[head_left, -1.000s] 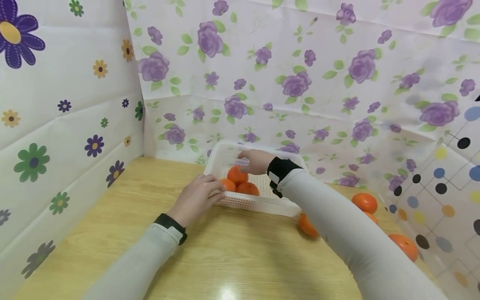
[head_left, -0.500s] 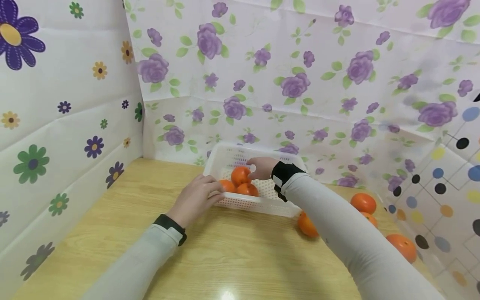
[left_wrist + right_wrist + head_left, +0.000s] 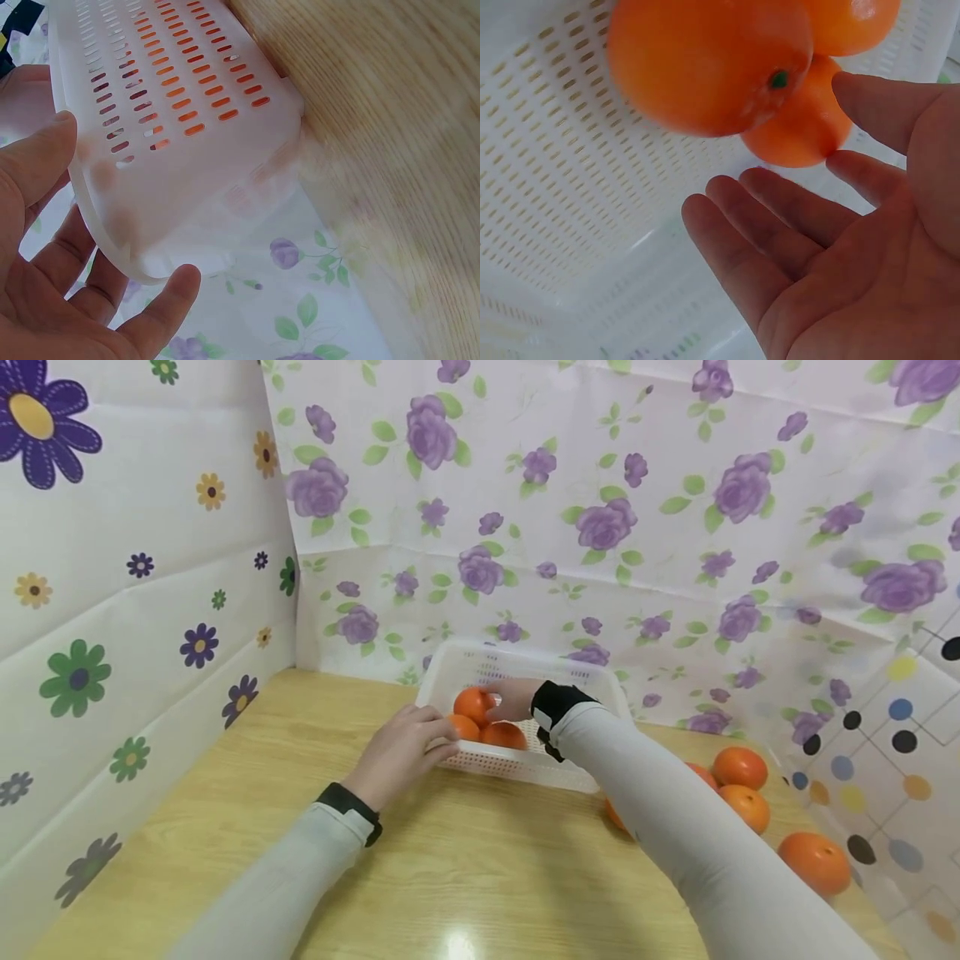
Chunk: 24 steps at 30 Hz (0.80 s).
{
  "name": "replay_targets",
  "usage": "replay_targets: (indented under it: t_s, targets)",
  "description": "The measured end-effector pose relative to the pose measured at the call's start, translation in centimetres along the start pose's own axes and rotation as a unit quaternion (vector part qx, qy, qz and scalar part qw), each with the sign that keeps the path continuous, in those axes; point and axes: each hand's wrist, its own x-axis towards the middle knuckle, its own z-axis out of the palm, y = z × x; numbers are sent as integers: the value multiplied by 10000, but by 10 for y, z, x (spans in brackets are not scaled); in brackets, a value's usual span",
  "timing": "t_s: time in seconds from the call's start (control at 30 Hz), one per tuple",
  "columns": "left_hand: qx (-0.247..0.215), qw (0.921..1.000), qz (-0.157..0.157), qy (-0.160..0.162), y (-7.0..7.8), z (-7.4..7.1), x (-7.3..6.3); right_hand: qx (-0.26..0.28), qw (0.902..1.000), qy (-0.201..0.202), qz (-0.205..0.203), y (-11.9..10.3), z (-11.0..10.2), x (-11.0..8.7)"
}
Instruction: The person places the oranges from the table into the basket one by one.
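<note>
right hand: fingers apart, gripping nothing — the nearer 1 | back orange: in white basket, round, at that hand's 9 o'clock | left hand: holds basket's 8 o'clock corner

Orng fruits, wht basket, wht/purple floral backdrop

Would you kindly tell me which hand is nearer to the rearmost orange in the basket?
The right hand, inside the basket, right beside the rearmost orange. The left hand is farther, gripping the basket's front-left rim.
</note>
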Motion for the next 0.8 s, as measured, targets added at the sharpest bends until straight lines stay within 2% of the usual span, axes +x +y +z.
replay_targets:
  t_s: [0.1, 0.23, 0.33, 0.43, 0.57, 0.8]
  targets:
    - [2, 10000, -14, -27, 1, 0, 2, -70, 9998, -35, -167, -4, 0, 4]
    - [48, 10000, 8, -23, 2, 1, 3, 179, 9995, -172, -191, -7, 3, 15]
    - [73, 10000, 45, -28, 2, 0, 4, 398, 9990, -226, 0, -6, 5, 24]
    - [74, 9999, 60, -54, 3, 0, 5, 397, 9989, -199, 147, -4, 6, 27]
    - [54, 9999, 44, -93, 3, 1, 5, 282, 9993, -223, 93, -4, 4, 25]
    - [-29, 9998, 186, 81, 0, 0, 1, -238, 9991, -61, -354, -8, -5, 9]
